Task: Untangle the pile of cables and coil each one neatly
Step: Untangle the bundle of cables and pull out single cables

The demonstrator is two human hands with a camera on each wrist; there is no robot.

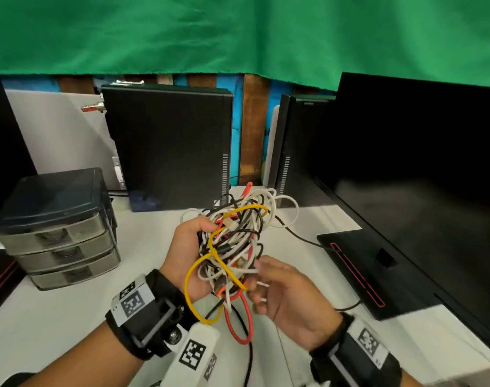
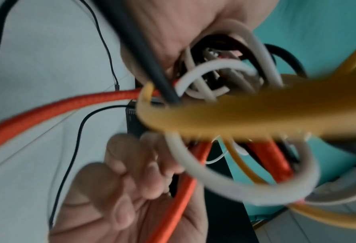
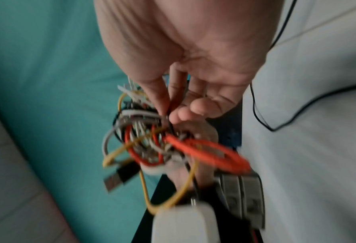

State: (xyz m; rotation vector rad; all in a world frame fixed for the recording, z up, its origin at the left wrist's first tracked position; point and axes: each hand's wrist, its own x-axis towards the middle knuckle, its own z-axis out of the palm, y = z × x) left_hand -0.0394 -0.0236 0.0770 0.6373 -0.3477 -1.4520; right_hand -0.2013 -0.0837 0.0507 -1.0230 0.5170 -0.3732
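Head view: my left hand [image 1: 188, 247] grips the cable tangle [image 1: 232, 241] above the desk [image 1: 70, 317], right hand [image 1: 288, 297] pinching a white strand [image 1: 259, 270]; hard pulling could tighten knots.

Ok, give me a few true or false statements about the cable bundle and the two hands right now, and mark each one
1. The left hand holds the cable tangle up off the table. True.
2. The tangle holds only black cables. False: yellow, red, white and black ones show.
3. The right hand lies flat on the table. False: its fingers are picking at the tangle.
4. A small drawer unit stands to the left. True.
5. The monitor screen is dark. True.
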